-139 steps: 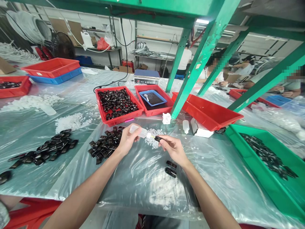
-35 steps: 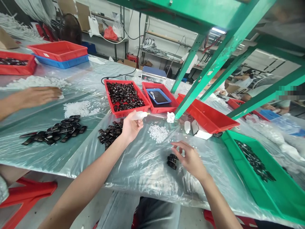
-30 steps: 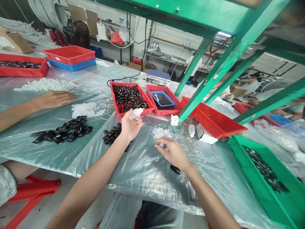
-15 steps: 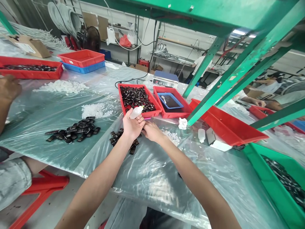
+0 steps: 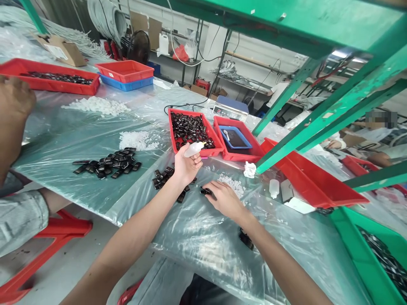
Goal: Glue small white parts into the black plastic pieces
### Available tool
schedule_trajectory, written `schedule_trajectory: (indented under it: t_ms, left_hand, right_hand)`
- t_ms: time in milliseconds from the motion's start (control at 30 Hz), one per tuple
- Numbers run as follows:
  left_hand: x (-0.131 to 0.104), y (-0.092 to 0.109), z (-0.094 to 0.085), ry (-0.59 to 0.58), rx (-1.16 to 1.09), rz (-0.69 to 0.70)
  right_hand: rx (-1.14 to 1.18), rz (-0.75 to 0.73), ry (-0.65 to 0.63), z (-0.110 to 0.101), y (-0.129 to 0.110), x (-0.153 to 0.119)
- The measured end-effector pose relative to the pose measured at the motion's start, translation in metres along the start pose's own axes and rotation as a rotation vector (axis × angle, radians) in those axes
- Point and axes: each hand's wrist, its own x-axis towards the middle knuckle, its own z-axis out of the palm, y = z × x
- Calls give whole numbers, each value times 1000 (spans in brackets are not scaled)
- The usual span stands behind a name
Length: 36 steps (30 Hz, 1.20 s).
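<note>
My left hand [image 5: 187, 166] is closed around a small white squeeze bottle [image 5: 192, 149] with a yellowish tip, tilted up to the right. It hovers by the front edge of a red tray [image 5: 174, 142] full of small black plastic pieces [image 5: 187, 127]. Lower and to the right, my right hand [image 5: 224, 198] pinches one black plastic piece [image 5: 206, 191] over the plastic-covered table. A loose heap of the same black pieces [image 5: 162, 178] lies left of my left wrist. Small white bits [image 5: 233, 185] are piled just beyond my right hand.
A red tray [image 5: 219, 144] holds a blue tray [image 5: 238, 148]. Green posts [image 5: 288, 131] and a long red tray [image 5: 321, 182] stand to the right, a green bin [image 5: 346, 237] nearer. Another person's hand [image 5: 15, 95] is at far left, near more black pieces [image 5: 108, 163].
My right hand has moved away from my left, down and to the right, and now shows a black piece in its fingers. My left hand still holds the bottle. The camera view has shifted.
</note>
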Motion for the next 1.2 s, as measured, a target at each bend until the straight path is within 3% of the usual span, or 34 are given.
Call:
schedule_trajectory:
  t_ms: [200,400,533,767,1067,1200]
  left_hand:
    - [-1,-2,-1,-10,-11,-3]
    - [0,-5,-2,-8,9,-2]
    - [0,-6,-2,2,22,-1]
    - [0,-8,-3,11,51,-11]
    - [0,-9,-3,0,59,-1]
    - [0,-9,-3,-1,67,-7]
  right_hand:
    - [27,40,-36,-8,-6,-29]
    - [90,102,-114,-25,-8,-42]
    - [88,127,-140,-25,-12,-50]
    - [150,92,-101,-21,-11,-54]
    - [216,265,-8,-29,7,-64]
    - [145,303,-38,-24,5,-67]
